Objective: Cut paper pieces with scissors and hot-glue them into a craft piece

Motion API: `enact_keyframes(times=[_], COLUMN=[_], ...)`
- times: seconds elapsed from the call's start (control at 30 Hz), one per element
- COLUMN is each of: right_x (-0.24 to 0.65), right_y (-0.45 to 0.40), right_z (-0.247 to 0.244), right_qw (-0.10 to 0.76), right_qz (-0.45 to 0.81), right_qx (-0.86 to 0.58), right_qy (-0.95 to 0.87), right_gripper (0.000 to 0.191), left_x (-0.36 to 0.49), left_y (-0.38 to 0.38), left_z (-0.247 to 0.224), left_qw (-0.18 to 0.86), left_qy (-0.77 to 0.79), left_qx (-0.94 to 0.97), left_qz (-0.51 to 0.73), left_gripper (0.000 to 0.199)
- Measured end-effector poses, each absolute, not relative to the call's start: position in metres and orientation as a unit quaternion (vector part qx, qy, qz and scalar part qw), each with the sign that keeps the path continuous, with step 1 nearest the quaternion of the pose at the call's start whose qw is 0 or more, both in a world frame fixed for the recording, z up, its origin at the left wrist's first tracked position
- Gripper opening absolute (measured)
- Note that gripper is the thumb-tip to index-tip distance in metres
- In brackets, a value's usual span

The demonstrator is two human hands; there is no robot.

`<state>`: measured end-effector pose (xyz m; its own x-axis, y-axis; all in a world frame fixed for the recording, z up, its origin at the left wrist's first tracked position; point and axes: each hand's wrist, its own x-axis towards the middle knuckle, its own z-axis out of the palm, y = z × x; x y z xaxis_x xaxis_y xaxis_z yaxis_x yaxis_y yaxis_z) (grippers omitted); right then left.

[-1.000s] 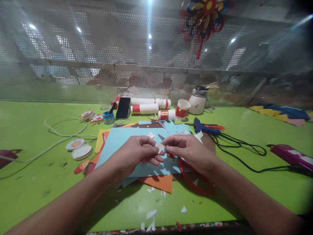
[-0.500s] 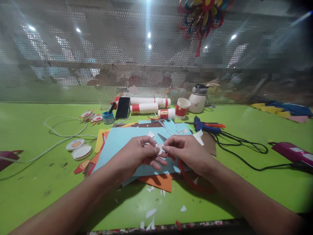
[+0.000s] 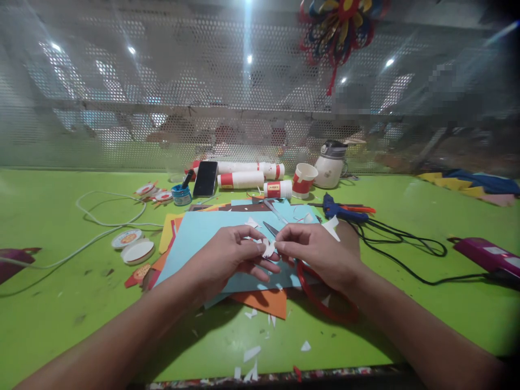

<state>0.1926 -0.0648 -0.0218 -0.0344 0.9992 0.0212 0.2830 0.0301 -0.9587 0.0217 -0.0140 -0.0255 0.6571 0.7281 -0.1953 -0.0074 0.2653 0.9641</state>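
A small white paper piece [image 3: 268, 248] with a notched edge is held above a light blue sheet [image 3: 203, 233]. My left hand [image 3: 239, 252] pinches its left side between thumb and index finger, the other fingers spread below. On the right side, the closed thumb and index finger of my right hand [image 3: 311, 249] grip its edge. Scissors with red handles [image 3: 325, 306] lie partly under my right hand, their blade pointing up and left. Orange paper [image 3: 268, 302] sticks out under the blue sheet.
Behind the papers stand a blue jar [image 3: 181, 195], a phone [image 3: 205, 179], white paper rolls [image 3: 244, 180], a red-white cup [image 3: 304, 180] and a kettle [image 3: 330, 165]. A blue glue gun [image 3: 341, 210] with black cable lies right. White scraps [image 3: 252, 353] lie in front.
The fingers of my right hand have shifted slightly right along the white piece, and more of its notched edge shows. The whole view has moved very slightly.
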Motion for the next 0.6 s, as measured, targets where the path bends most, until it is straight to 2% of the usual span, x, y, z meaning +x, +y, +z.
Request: enact_keyframes(times=[0.13, 0.6], right_x=[0.193, 0.195], right_y=[-0.064, -0.061], right_z=[-0.023, -0.034], right_qw=[0.407, 0.398], right_qz=[0.424, 0.404], right_qx=[-0.55, -0.552], right_qy=[-0.594, -0.612], right_gripper=[0.01, 0.015], left_x=[0.022, 0.022], left_y=[-0.013, -0.013], left_z=[-0.027, -0.026], left_qw=[0.731, 0.727], left_qy=[0.326, 0.326], left_qx=[0.547, 0.565], left_qz=[0.246, 0.213], left_gripper=[0.021, 0.011])
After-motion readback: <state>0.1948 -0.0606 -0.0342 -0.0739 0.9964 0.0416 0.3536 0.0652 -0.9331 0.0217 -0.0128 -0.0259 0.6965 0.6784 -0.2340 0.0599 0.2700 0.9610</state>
